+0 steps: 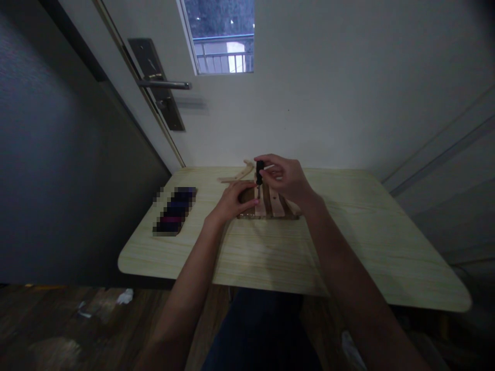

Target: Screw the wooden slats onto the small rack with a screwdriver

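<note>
The right hand [288, 178] pinches a black-handled screwdriver [259, 172] upright over a slatted wooden piece [270, 205]. The left hand [234, 202] clasps that piece's left end, perhaps hiding 1 slat; the screwdriver's tip is hard to make out.

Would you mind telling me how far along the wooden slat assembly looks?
Several slats already sit side by side on the small wooden slatted piece. In hand: the right hand holds a black-handled screwdriver upright over it while the left hand steadies it. Loose curved wooden pieces behind remain unattached.

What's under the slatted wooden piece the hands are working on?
The slatted wooden piece lies flat on the light wood table. Anything beneath it is covered.
</note>
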Action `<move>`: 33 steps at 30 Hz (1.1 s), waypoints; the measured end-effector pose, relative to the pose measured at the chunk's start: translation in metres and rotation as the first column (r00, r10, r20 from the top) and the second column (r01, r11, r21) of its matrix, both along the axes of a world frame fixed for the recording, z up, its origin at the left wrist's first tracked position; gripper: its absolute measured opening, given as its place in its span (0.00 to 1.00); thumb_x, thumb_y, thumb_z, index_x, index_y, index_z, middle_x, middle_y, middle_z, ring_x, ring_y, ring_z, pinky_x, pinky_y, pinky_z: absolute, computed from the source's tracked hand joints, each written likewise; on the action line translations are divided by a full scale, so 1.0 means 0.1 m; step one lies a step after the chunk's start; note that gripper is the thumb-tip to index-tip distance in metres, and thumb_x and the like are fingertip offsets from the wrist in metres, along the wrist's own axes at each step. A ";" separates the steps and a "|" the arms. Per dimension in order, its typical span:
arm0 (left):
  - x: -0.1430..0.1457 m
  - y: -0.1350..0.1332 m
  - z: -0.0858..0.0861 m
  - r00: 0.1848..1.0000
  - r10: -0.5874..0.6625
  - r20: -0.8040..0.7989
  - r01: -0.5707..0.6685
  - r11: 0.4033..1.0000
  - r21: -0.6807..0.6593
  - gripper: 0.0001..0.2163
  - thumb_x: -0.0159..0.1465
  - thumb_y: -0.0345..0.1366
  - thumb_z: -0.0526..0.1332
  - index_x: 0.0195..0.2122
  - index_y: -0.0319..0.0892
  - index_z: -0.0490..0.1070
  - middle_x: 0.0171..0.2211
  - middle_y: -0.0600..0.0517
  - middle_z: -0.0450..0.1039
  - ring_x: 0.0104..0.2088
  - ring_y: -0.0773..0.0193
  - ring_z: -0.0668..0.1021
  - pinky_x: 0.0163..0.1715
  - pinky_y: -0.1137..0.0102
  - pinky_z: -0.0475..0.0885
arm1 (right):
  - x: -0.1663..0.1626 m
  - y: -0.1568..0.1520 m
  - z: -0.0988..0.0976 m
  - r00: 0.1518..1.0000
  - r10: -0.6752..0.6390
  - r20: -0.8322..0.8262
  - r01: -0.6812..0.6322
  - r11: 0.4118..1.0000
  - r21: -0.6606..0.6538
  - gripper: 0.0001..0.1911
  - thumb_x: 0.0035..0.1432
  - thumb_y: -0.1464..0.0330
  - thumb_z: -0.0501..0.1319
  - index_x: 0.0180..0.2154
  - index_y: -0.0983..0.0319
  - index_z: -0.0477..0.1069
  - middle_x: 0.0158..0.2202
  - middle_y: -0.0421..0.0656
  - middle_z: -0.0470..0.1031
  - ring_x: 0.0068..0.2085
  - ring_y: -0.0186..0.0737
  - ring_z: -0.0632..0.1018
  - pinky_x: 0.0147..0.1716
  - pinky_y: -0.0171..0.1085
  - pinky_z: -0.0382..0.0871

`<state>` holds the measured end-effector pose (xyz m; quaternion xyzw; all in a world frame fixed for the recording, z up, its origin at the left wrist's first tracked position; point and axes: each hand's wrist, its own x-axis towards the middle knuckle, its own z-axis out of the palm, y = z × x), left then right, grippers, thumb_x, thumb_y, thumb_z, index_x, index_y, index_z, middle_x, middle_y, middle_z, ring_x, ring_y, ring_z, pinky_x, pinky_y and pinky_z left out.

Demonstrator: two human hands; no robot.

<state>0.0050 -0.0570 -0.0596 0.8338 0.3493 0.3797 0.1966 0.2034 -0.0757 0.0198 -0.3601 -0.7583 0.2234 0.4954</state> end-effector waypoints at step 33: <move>0.00 0.03 -0.02 1.000 -0.007 -0.010 0.008 1.000 0.024 0.23 0.59 0.50 0.67 0.52 0.45 0.73 0.53 0.43 0.75 0.56 0.49 0.74 0.57 0.51 0.66 | -0.03 0.05 -0.03 0.985 0.044 0.169 -0.069 0.987 0.144 0.18 0.66 0.68 0.48 0.54 0.62 0.69 0.45 0.48 0.78 0.44 0.39 0.78 0.47 0.40 0.69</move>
